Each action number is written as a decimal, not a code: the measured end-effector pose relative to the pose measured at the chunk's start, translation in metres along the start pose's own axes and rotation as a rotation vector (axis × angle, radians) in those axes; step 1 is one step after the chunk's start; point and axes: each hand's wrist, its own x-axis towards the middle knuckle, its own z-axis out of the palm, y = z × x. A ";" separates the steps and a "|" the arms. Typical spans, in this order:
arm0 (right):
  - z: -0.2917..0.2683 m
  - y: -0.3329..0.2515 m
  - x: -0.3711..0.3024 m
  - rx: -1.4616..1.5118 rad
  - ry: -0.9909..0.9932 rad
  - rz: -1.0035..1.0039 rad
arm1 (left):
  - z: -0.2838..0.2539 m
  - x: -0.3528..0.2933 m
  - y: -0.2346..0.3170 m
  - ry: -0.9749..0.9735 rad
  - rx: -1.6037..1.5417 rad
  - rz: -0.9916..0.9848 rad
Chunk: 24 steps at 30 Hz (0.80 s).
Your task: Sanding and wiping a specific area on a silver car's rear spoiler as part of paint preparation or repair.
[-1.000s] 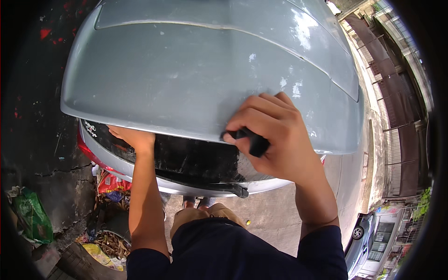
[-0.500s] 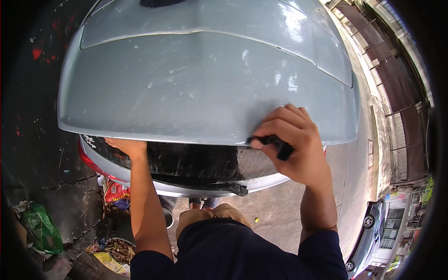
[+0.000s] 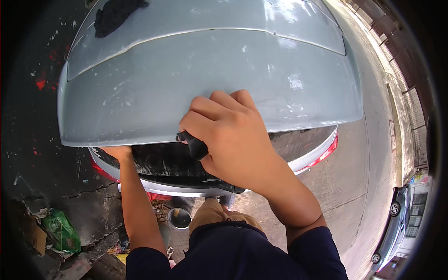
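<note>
A silver-grey car (image 3: 154, 84) fills the upper middle, its rear edge overhanging a dark, streaked rear window (image 3: 161, 161). My right hand (image 3: 233, 140) is closed around a small black block-like pad (image 3: 196, 147), near the middle of that rear edge. Part of the pad is covered by the hand, so its exact kind cannot be made out. Pale spots and smears mark the grey paint. Farther left, my left hand (image 3: 117, 152) reaches in beneath the overhanging edge and touches it. Its fingers are hidden there.
A dark crumpled cloth (image 3: 116, 16) lies on the roof at the far left. Below the window runs a black wiper (image 3: 228, 187). A bucket (image 3: 179, 218) stands by my legs. Rubbish with a green bag (image 3: 63, 232) lies at left; another car (image 3: 394, 228) is parked at right.
My right hand has moved left along the rear edge with the black pad. The view has shifted, bringing more of the dark cloth and the bucket into sight. My left hand stays under the edge.
</note>
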 end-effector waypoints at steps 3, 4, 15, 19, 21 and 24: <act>-0.020 0.020 -0.024 0.030 0.046 0.134 | -0.006 0.004 0.014 -0.140 -0.149 -0.082; -0.038 0.033 -0.039 -0.006 0.055 0.202 | -0.010 0.006 0.014 -0.187 -0.122 -0.082; -0.011 0.023 -0.028 0.001 0.133 0.128 | 0.001 0.010 0.010 -0.089 0.257 0.049; -0.003 0.023 -0.027 -0.018 0.112 0.086 | 0.002 0.006 0.025 -0.069 0.048 -0.065; -0.039 0.046 -0.049 0.007 0.091 0.178 | -0.005 0.008 0.029 -0.103 0.004 -0.045; -0.102 0.090 -0.092 0.040 0.126 0.395 | -0.004 0.005 0.019 -0.093 0.002 -0.068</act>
